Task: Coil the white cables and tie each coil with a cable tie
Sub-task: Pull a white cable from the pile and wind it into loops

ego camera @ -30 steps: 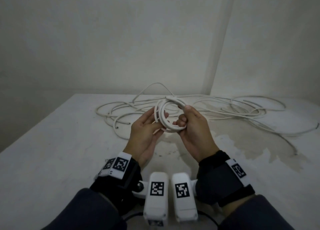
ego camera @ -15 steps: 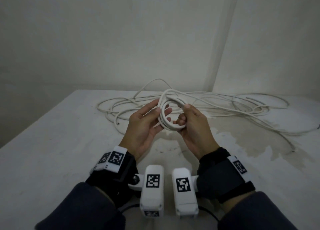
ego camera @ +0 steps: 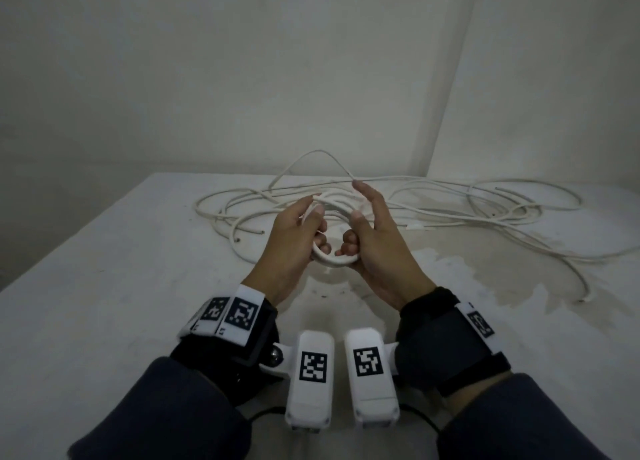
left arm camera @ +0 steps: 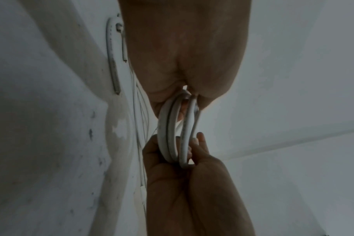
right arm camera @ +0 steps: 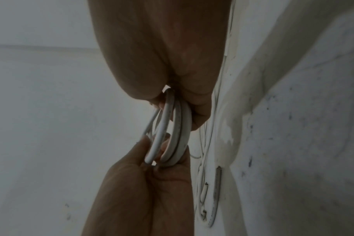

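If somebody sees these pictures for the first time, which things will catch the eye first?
First, the small white coil held above the table between the left hand and the right hand, near the middle of the head view. Behind it, loose white cables sprawl across the stained table, toward the wall corner.
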Motion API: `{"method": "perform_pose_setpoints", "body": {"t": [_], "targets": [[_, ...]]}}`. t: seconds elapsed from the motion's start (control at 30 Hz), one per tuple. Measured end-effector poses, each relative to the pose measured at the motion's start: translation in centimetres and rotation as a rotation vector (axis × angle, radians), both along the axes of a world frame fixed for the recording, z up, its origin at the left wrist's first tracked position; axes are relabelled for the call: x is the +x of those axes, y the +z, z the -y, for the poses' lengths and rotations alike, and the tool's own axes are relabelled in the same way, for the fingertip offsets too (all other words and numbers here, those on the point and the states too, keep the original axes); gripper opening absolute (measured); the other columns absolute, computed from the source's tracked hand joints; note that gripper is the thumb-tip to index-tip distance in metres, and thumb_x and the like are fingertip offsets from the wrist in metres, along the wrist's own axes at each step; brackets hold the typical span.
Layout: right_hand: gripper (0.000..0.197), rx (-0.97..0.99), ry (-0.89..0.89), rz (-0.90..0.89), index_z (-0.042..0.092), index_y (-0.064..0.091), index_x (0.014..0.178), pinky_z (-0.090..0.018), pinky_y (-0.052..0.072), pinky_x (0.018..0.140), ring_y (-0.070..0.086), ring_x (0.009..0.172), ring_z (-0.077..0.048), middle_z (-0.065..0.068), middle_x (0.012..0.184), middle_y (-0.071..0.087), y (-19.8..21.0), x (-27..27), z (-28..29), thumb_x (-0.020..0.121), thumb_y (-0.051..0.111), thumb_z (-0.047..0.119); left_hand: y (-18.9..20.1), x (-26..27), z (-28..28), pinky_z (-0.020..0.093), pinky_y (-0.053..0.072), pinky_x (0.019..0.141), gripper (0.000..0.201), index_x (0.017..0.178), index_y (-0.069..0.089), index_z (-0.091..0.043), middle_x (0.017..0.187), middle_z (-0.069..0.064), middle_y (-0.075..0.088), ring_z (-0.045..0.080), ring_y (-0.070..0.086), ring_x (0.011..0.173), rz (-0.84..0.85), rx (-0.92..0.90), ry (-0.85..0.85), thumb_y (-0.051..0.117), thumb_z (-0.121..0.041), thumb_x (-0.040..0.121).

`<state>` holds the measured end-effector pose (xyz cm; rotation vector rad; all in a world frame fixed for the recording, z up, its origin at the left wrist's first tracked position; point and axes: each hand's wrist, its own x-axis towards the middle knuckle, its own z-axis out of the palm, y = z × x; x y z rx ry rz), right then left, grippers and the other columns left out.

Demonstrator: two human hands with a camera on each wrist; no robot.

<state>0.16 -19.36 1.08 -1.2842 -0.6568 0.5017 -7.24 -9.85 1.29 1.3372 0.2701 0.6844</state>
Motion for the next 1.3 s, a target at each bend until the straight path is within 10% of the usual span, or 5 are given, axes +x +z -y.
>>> {"method": "perform_pose_setpoints", "body": {"t": [0.23,0.53,0.77,1.13,1.3], "targets": [[0.024,-0.02,-0.029,0.036,0.013,0.057,0.106,-0.021,0.04,0.051,0.036,0.046,-0.005,0.006,0.054,0.042,0.2,0.2,-0.6,0.104,0.034,0.014,-0.4,0.0,-0.7,0.018,0.046,0.048,0.021,0.113,0.06,0.0,0.073,0.004,0.047,0.005,0.046,0.046,0.065,-0.21,-0.021,0.048,-0.007,0.098],[0.021,-0.044,0.094,-0.075,0.017,0.057,0.101,-0.029,0.041,0.06,0.041,0.046,-0.009,0.002,0.056,0.045,0.2,0.6,-1.3,0.103,0.036,0.013,-0.4,0.2,-1.7,0.014,0.028,0.033,0.017,0.089,0.058,-0.01,0.066,0.001,0.042,0.002,0.028,0.033,0.044,-0.407,-0.058,0.045,-0.014,0.1],[0.02,-0.037,0.072,-0.044,0.014,0.056,0.102,-0.022,0.04,0.051,0.037,0.049,-0.01,-0.002,0.061,0.042,0.4,0.6,-1.2,0.103,0.036,0.011,0.0,0.2,-1.0,0.017,0.027,0.035,0.012,0.08,0.065,-0.015,0.064,-0.002,0.039,0.004,0.032,0.037,0.019,-0.224,0.019,0.065,-0.026,0.084],[0.031,-0.04,0.036,0.075,0.03,0.043,0.124,-0.032,0.053,0.073,0.061,0.076,-0.019,-0.011,0.085,0.063,0.8,0.6,-0.5,0.099,0.047,0.012,0.0,0.1,-1.1,0.018,0.024,0.039,0.011,0.082,0.071,-0.023,0.059,-0.006,0.045,0.005,0.031,0.039,-0.029,-0.036,0.305,0.063,-0.025,0.09],[0.023,-0.184,-0.244,0.376,0.023,0.067,0.114,-0.014,0.037,0.057,0.046,0.055,-0.002,0.019,0.064,0.056,0.4,2.9,0.6,0.093,0.062,0.021,0.4,-0.3,-0.9,0.008,0.033,0.046,0.014,0.096,0.073,-0.014,0.049,-0.024,0.054,-0.005,0.046,0.042,-0.022,0.228,0.28,0.062,-0.022,0.091]]}}
